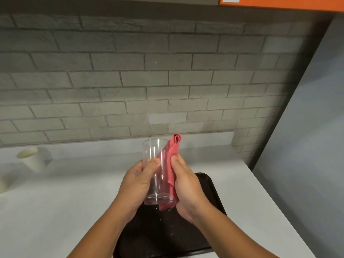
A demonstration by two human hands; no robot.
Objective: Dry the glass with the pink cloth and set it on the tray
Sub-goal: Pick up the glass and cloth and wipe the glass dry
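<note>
Drying step: left hand clamped round glass, right hand pressing pink cloth against it. Next, probably: lowering upright onto tray.

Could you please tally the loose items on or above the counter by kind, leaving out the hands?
Clear drinking glass: 1
Pink cloth: 1
Dark brown tray: 1
White paper cup: 1
Total: 4
</note>
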